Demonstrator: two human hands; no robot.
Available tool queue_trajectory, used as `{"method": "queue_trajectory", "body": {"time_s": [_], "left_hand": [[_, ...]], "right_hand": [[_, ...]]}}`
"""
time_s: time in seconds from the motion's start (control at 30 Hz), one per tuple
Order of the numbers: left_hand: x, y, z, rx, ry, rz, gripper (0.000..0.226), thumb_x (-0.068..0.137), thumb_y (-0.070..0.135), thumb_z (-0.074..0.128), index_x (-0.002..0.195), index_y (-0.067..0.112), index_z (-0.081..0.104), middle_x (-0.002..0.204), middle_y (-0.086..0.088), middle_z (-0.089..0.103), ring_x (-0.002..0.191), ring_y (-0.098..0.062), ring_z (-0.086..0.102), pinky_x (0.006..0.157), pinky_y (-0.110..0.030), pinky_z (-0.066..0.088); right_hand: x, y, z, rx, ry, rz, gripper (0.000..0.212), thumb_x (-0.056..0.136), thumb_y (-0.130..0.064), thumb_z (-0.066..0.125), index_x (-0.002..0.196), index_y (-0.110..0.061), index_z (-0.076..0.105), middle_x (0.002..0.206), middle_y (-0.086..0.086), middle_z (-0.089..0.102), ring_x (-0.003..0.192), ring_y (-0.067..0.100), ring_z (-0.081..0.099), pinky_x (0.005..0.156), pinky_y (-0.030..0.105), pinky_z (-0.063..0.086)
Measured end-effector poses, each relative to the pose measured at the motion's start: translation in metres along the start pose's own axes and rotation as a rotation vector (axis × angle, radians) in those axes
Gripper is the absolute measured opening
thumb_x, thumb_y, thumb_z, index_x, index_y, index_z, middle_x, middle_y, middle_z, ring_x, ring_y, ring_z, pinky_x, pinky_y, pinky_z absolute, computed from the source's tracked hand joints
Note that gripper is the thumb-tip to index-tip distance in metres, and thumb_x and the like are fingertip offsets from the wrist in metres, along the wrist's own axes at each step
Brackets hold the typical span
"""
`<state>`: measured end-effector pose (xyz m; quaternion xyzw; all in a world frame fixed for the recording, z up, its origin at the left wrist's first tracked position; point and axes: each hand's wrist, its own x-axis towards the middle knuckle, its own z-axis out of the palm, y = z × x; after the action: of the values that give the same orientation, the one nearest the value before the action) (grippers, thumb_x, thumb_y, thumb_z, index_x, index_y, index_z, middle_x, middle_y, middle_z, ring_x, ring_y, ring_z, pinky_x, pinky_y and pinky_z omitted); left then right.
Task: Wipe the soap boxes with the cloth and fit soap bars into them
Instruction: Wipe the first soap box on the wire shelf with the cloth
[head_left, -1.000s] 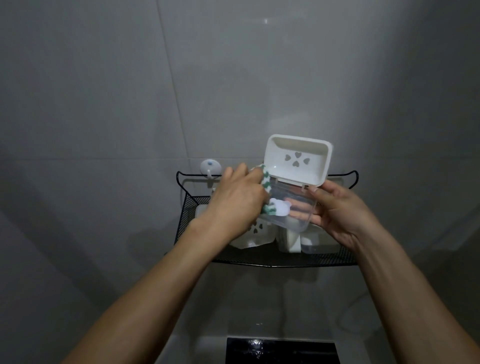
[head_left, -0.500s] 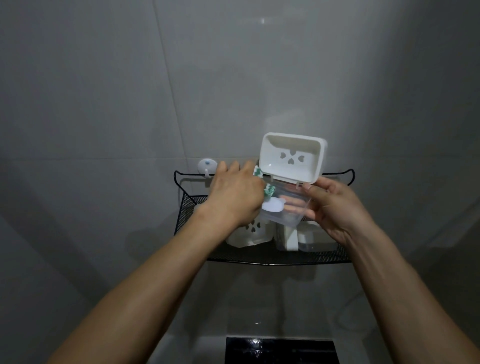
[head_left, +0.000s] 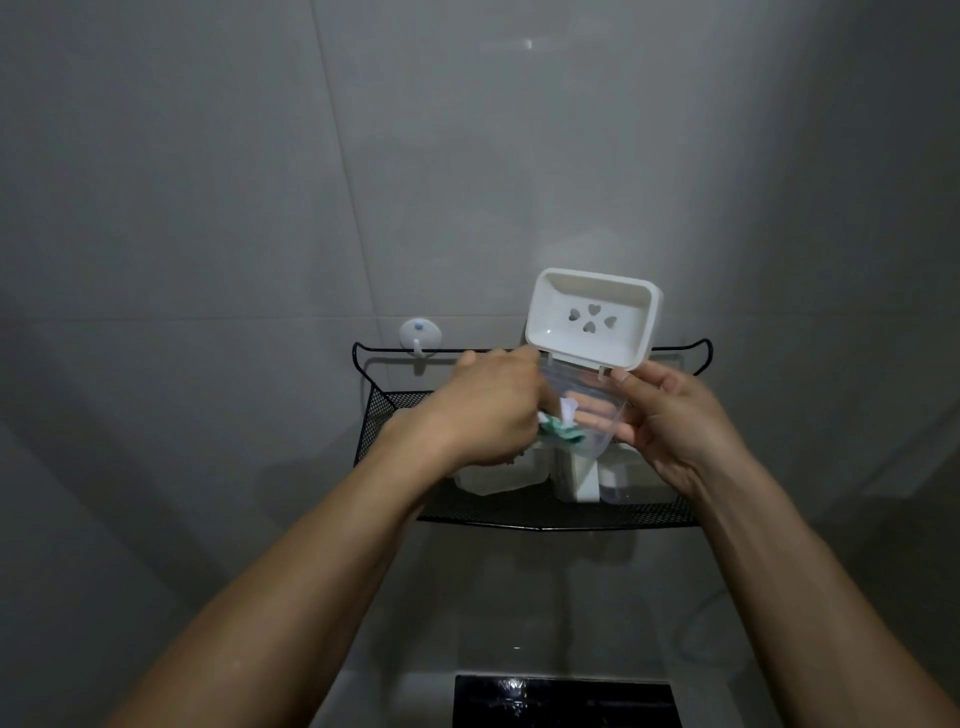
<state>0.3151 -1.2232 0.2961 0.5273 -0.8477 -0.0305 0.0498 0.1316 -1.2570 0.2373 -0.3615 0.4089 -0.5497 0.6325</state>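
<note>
Above the shelf: the soap box (head_left: 592, 364) is held up in the air, over the right half of the shelf and in front of the wall.
Box: it is open. The white lid (head_left: 592, 317) stands up and the clear tray (head_left: 587, 415) hangs below it, so the inside can be reached.
Cloth: the green and white cloth (head_left: 200, 430) is bunched up and pressed into the tray's near left corner, to rub it clean.
Left hand: the left hand (head_left: 483, 410) has its fingers curled tight on the cloth, to push it around.
Right hand: the right hand (head_left: 670, 415) holds the tray from the right and from under. Its fingers show through the clear plastic. This keeps the box steady.
Shelf: the black shelf (head_left: 545, 512) holds more white boxes (head_left: 498, 475) near its front edge, likely waiting for their turn.
Soap: I see no bar for sure.
Wall: a small hook (head_left: 420, 335) sits by the shelf's back left corner.
</note>
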Motion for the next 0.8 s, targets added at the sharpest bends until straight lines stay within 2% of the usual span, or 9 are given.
{"method": "queue_trajectory", "body": {"time_s": [0.1, 0.13, 0.23, 0.3, 0.43, 0.6, 0.67, 0.73, 0.8], "left_hand": [[0.006, 0.011, 0.003, -0.053, 0.025, 0.055, 0.043, 0.096, 0.014, 0.044, 0.122, 0.040, 0.067, 0.092, 0.004, 0.036, 0.108, -0.021, 0.046, 0.087, -0.038, 0.030], [0.009, 0.013, 0.004, -0.045, 0.031, 0.050, 0.043, 0.096, 0.015, 0.044, 0.123, 0.041, 0.066, 0.092, 0.003, 0.036, 0.108, -0.022, 0.045, 0.086, -0.038, 0.029], [0.016, 0.012, 0.002, 0.043, 0.061, 0.021, 0.042, 0.098, 0.020, 0.043, 0.126, 0.045, 0.062, 0.092, 0.002, 0.034, 0.104, -0.023, 0.044, 0.083, -0.039, 0.027], [0.018, 0.008, 0.002, 0.137, 0.086, -0.010, 0.040, 0.097, 0.021, 0.044, 0.127, 0.040, 0.062, 0.094, 0.001, 0.037, 0.103, -0.024, 0.045, 0.082, -0.040, 0.026], [0.015, -0.001, 0.004, 0.305, 0.076, -0.126, 0.034, 0.092, 0.019, 0.050, 0.124, 0.024, 0.062, 0.113, -0.005, 0.047, 0.110, -0.028, 0.047, 0.093, -0.045, 0.030], [0.010, -0.003, 0.006, 0.292, 0.038, -0.164, 0.024, 0.093, 0.018, 0.048, 0.112, 0.016, 0.062, 0.113, -0.009, 0.050, 0.109, -0.031, 0.051, 0.095, -0.046, 0.031], [0.005, -0.005, 0.007, 0.225, 0.019, -0.163, 0.023, 0.092, 0.016, 0.046, 0.107, 0.017, 0.062, 0.104, -0.007, 0.048, 0.106, -0.032, 0.052, 0.094, -0.047, 0.031], [0.001, -0.010, 0.008, 0.128, 0.016, -0.159, 0.017, 0.089, 0.012, 0.045, 0.088, 0.021, 0.059, 0.087, -0.001, 0.038, 0.094, -0.029, 0.049, 0.087, -0.043, 0.032], [-0.003, -0.014, 0.010, 0.043, 0.013, -0.150, 0.025, 0.086, 0.008, 0.045, 0.066, 0.024, 0.044, 0.077, 0.003, 0.033, 0.084, -0.025, 0.044, 0.077, -0.038, 0.032]], "right_hand": [[0.002, 0.004, 0.001, -0.007, -0.012, 0.011, 0.027, 0.099, 0.001, 0.050, 0.124, 0.002, 0.061, 0.107, 0.021, 0.074, 0.086, 0.030, 0.075, 0.069, 0.042, 0.064], [0.003, 0.006, 0.001, -0.022, -0.013, 0.006, 0.027, 0.098, 0.000, 0.051, 0.123, 0.001, 0.062, 0.104, 0.019, 0.075, 0.082, 0.027, 0.075, 0.070, 0.043, 0.064], [0.003, 0.008, -0.001, -0.059, -0.006, -0.004, 0.027, 0.097, -0.001, 0.054, 0.123, 0.001, 0.062, 0.106, 0.019, 0.075, 0.087, 0.028, 0.074, 0.086, 0.050, 0.057], [0.003, 0.007, -0.004, -0.043, -0.006, -0.015, 0.027, 0.099, 0.001, 0.051, 0.124, 0.002, 0.060, 0.108, 0.021, 0.074, 0.093, 0.032, 0.075, 0.081, 0.049, 0.060], [0.001, 0.000, -0.007, -0.015, 0.001, -0.054, 0.028, 0.099, 0.004, 0.048, 0.125, 0.006, 0.057, 0.102, 0.022, 0.075, 0.090, 0.037, 0.075, 0.074, 0.046, 0.063], [-0.002, 0.001, -0.005, -0.006, 0.029, -0.047, 0.027, 0.099, 0.003, 0.048, 0.125, 0.006, 0.057, 0.103, 0.023, 0.074, 0.091, 0.038, 0.074, 0.075, 0.046, 0.062], [-0.003, 0.000, -0.006, -0.001, 0.035, -0.042, 0.026, 0.099, 0.003, 0.048, 0.124, 0.006, 0.058, 0.105, 0.023, 0.074, 0.092, 0.039, 0.074, 0.076, 0.048, 0.061], [-0.004, 0.000, -0.007, -0.008, 0.032, -0.036, 0.024, 0.100, 0.003, 0.047, 0.121, 0.006, 0.059, 0.103, 0.023, 0.074, 0.090, 0.038, 0.074, 0.075, 0.048, 0.061], [-0.006, 0.002, -0.007, -0.016, 0.015, -0.030, 0.022, 0.100, 0.002, 0.046, 0.117, 0.005, 0.060, 0.102, 0.022, 0.074, 0.087, 0.037, 0.075, 0.071, 0.045, 0.062]]}}
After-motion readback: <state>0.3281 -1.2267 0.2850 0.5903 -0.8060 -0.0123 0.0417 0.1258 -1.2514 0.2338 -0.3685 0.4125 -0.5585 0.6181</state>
